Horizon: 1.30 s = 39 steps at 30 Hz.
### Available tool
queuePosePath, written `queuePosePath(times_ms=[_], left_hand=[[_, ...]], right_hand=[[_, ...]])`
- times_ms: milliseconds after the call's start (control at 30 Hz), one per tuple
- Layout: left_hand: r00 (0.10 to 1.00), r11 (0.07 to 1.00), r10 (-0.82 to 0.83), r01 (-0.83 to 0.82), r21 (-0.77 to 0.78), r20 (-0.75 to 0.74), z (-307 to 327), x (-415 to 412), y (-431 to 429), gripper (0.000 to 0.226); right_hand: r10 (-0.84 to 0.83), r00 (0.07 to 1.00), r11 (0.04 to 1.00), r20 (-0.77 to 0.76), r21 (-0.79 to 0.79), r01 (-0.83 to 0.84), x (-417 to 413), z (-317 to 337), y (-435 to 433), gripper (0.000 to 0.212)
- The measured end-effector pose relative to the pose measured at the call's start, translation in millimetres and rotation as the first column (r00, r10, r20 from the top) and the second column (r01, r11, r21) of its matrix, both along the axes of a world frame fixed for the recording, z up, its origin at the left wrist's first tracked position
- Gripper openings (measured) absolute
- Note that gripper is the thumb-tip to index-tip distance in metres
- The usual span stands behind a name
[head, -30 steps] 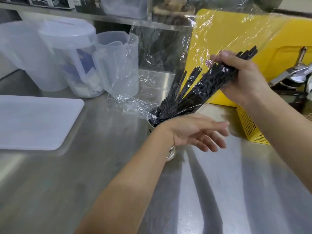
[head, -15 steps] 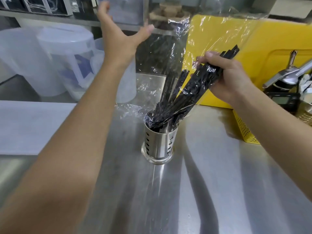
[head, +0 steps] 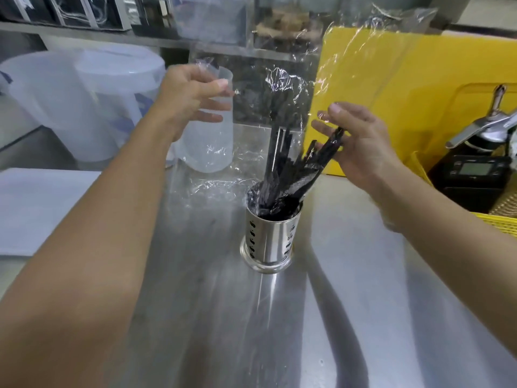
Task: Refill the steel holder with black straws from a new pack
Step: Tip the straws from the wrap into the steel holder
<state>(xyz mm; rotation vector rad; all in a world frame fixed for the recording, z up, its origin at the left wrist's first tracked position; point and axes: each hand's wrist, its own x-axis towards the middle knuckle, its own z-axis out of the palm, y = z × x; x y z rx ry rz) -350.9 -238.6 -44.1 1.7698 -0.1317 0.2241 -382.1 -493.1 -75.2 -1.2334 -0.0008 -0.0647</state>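
The perforated steel holder (head: 268, 242) stands on the steel counter (head: 363, 303). Black straws (head: 282, 169) stand fanned out in it, still inside the loose clear plastic pack (head: 293, 88), which rises above them. My left hand (head: 190, 93) is up at the left and pinches the upper edge of the plastic between thumb and fingers. My right hand (head: 361, 141) is to the right of the straws with fingers spread; the tips of the rightmost straws lean against its palm.
Translucent plastic jugs (head: 92, 102) and a measuring cup (head: 209, 147) stand behind on the left, beside a white board (head: 42, 203). A yellow board (head: 405, 88), a yellow basket (head: 500, 222) and a black scale (head: 472, 175) are at the right.
My right hand let go of the straw bundle and spread its fingers; the straws dropped deeper into the holder. My left hand came down from its raised reach and took hold of the plastic.
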Motion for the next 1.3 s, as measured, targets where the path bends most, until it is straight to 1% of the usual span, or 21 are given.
queuePosePath(times_ms=[67, 167, 233, 333, 467, 500, 567, 600, 700, 833, 1000, 1133, 1200, 1300], left_hand=[[1.000, 1.000, 0.005, -0.005, 0.012, 0.026, 0, -2, -1, 0.018], [0.999, 1.000, 0.006, -0.006, 0.005, 0.053, 3, -4, -3, 0.018], [0.998, 1.000, -0.018, 0.018, 0.003, 0.057, 3, -5, -4, 0.017], [0.999, 0.998, -0.038, 0.040, -0.057, 0.035, -1, -8, -2, 0.012], [0.999, 0.990, -0.039, 0.039, -0.133, -0.001, -11, -11, 2, 0.031], [0.999, 0.991, -0.037, 0.036, -0.132, -0.006, -12, -12, 3, 0.029], [0.999, 0.993, -0.055, 0.054, -0.109, 0.000, -14, -13, 3, 0.013], [0.998, 0.993, -0.064, 0.064, -0.099, 0.006, -13, -14, 3, 0.012], [0.998, 0.992, -0.066, 0.068, -0.104, 0.021, -5, -16, 4, 0.019], [0.992, 0.989, -0.124, 0.125, -0.072, 0.026, 12, -18, 6, 0.017], [0.993, 0.992, -0.103, 0.106, -0.063, 0.053, 15, -20, 8, 0.019], [0.990, 0.995, -0.093, 0.098, -0.037, 0.107, 25, -24, 6, 0.020], [0.986, 0.991, -0.127, 0.131, -0.029, 0.104, 32, -24, 6, 0.019], [0.984, 0.988, -0.155, 0.156, -0.002, 0.093, 35, -24, 4, 0.014]], right_hand=[[0.004, 1.000, 1.000, -0.004, 0.001, -0.004, -4, -6, 3, 0.025], [0.021, 1.000, 0.999, 0.002, -0.036, -0.021, -10, -15, 6, 0.022], [0.010, 1.000, 1.000, -0.002, -0.029, -0.010, -12, -17, 8, 0.018], [-0.026, 1.000, 0.999, 0.001, -0.030, 0.026, -13, -17, 11, 0.015], [-0.016, 0.999, 0.998, 0.031, -0.054, 0.017, -13, -13, 16, 0.018], [-0.021, 0.999, 0.998, 0.033, -0.065, 0.023, -13, -13, 17, 0.018], [-0.048, 0.998, 0.993, 0.043, -0.110, 0.053, -13, -13, 18, 0.015], [-0.064, 0.997, 0.989, 0.052, -0.133, 0.070, -13, -13, 19, 0.011], [-0.075, 0.995, 0.988, 0.065, -0.132, 0.083, -16, -12, 22, 0.007], [-0.085, 0.995, 0.989, 0.056, -0.117, 0.091, -18, -9, 23, 0.006], [-0.018, 0.999, 0.989, -0.033, -0.148, 0.013, -22, -16, 20, 0.008], [-0.038, 0.998, 0.985, 0.048, -0.166, 0.046, -25, -10, 19, 0.006], [-0.052, 0.995, 0.987, 0.085, -0.148, 0.064, -25, -3, 19, 0.007], [-0.078, 0.992, 0.985, 0.097, -0.145, 0.091, -24, 0, 20, 0.010]])
